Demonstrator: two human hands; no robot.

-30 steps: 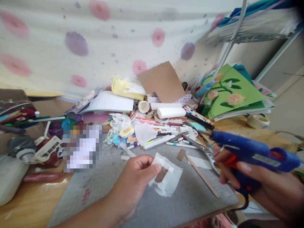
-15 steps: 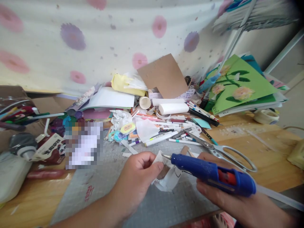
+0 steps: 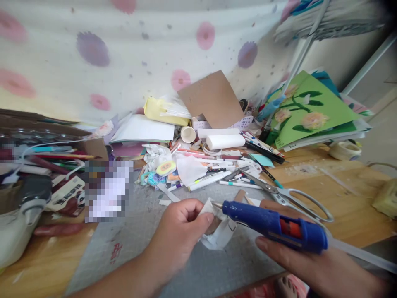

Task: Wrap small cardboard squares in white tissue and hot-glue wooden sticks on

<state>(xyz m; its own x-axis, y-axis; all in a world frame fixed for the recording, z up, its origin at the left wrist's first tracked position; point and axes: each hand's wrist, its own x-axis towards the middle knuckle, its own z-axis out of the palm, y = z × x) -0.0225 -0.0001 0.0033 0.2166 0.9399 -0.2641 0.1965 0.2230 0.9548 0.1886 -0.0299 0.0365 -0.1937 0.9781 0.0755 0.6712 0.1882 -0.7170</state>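
Note:
Between thumb and fingers, my left hand pinches a small brown piece wrapped in thin white paper, held above the grey cutting mat. My right hand is wrapped round a blue hot glue gun with a red part inside and a clear glue stick out of its back. The metal nozzle points left and meets the upper edge of the white paper, close to my left thumb. Just behind the glue gun lie large silver-handled scissors, partly hidden by it.
Markers, paper scraps and a white roll crowd the back of the mat. A brown cardboard sheet leans behind them. At left are a glue bottle and a carton; at right, a tape roll and green flower artwork.
The glue gun's rear end has shifted slightly left, its nozzle staying at the paper's edge. My left hand looks unchanged. The view has tilted a little, showing more items at far left.

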